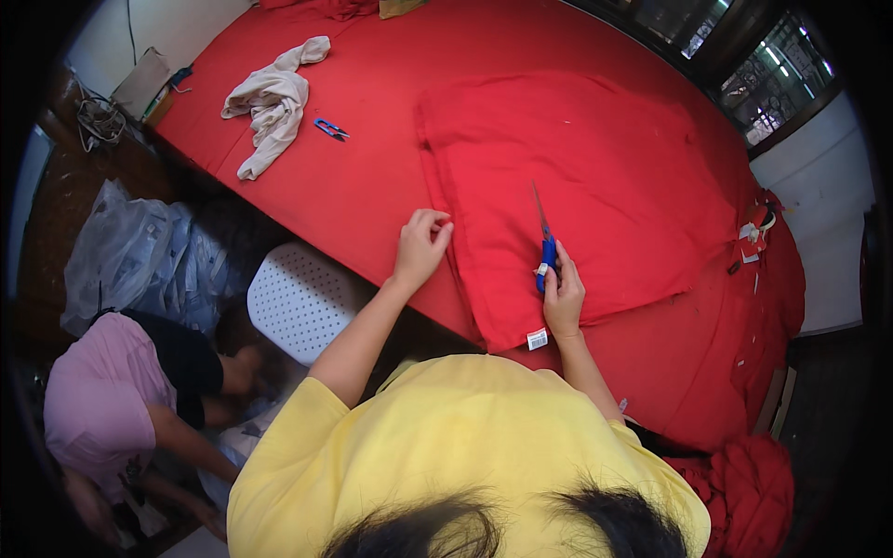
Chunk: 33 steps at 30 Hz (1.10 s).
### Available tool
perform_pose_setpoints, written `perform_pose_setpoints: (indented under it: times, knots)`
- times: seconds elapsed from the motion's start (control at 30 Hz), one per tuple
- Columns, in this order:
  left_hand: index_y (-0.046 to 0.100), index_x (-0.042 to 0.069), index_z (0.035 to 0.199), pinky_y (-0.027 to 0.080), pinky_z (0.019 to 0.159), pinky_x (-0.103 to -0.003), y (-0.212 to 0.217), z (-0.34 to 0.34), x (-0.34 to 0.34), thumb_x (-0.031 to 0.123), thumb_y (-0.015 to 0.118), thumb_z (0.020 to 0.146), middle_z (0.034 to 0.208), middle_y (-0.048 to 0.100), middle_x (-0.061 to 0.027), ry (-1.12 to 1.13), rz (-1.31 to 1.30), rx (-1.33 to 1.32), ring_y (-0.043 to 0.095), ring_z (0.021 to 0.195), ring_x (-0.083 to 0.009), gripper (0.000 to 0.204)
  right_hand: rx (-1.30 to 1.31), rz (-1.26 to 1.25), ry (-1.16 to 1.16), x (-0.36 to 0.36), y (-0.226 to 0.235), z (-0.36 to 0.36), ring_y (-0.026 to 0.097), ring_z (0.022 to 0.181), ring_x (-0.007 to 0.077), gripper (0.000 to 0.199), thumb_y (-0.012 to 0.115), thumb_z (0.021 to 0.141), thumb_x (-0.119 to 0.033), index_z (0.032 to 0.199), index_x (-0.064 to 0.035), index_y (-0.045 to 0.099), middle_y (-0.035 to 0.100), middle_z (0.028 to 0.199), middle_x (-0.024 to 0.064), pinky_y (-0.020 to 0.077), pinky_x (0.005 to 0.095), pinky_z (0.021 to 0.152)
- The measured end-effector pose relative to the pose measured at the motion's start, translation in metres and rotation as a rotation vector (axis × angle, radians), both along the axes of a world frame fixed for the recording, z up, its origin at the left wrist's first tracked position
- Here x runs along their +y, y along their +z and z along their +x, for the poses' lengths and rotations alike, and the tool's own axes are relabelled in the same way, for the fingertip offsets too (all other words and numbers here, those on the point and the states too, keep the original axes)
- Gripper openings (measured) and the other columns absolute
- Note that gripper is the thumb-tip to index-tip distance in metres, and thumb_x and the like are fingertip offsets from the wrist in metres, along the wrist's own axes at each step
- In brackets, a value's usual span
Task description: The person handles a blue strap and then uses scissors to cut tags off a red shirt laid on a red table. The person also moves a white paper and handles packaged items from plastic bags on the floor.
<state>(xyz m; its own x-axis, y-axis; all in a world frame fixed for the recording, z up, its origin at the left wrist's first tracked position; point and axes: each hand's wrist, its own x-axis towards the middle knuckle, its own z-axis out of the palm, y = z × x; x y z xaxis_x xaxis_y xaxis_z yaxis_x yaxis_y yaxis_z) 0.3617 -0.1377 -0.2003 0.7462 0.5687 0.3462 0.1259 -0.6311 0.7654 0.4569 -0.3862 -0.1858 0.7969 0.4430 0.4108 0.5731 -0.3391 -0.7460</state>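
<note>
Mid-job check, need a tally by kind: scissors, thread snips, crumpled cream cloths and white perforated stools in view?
Scissors, in the right hand: 1
Thread snips: 1
Crumpled cream cloth: 1
White perforated stool: 1
Total: 4

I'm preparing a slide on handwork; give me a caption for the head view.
Right hand holding blue-handled scissors over white-tagged red cloth, left hand at its edge.

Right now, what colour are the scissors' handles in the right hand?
The scissors' handles are blue, clearest in the head view.
</note>
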Motion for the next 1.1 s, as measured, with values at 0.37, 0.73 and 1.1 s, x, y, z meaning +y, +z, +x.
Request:
perform_pose_setpoints:
  times: [0.37, 0.73, 1.1]
  knots:
    - [0.058, 0.011, 0.119, 0.04, 0.099, -0.043, 0.014, 0.002, 0.302, 0.0, 0.053, 0.079, 0.123, 0.057, -0.0058, 0.304, 0.689, 0.293, 0.051, 0.115, -0.0311, 0.042, 0.352, 0.158, 0.022, 0.008, -0.001, 0.002, 0.062, 0.083, 0.0209, 0.045, 0.053, 0.086, -0.001, 0.131, -0.0021, 0.048, 0.06, 0.095, 0.0141, 0.0504, 0.0309, 0.074]
    - [0.057, 0.004, 0.099, 0.048, 0.081, -0.045, 0.033, 0.037, 0.348, 0.007, 0.063, 0.073, 0.095, 0.059, -0.0135, -0.066, 0.764, 0.501, 0.06, 0.09, -0.0338, 0.027, 0.232, 0.056, -0.159, 0.011, -0.009, -0.009, 0.062, 0.078, 0.0152, 0.05, 0.04, 0.089, 0.009, 0.138, 0.0, 0.035, 0.051, 0.093, 0.0074, 0.0537, 0.0277, 0.072]
    - [0.067, 0.003, 0.087, 0.052, 0.074, -0.043, 0.018, 0.178, 0.397, 0.015, 0.06, 0.08, 0.092, 0.064, -0.0129, 0.491, 0.626, 0.479, 0.064, 0.086, -0.03, 0.016, 0.312, 0.13, -0.19, 0.021, -0.001, -0.005, 0.064, 0.074, 0.0166, 0.047, 0.043, 0.087, 0.008, 0.133, 0.0035, 0.041, 0.056, 0.092, 0.0108, 0.0537, 0.0278, 0.069]
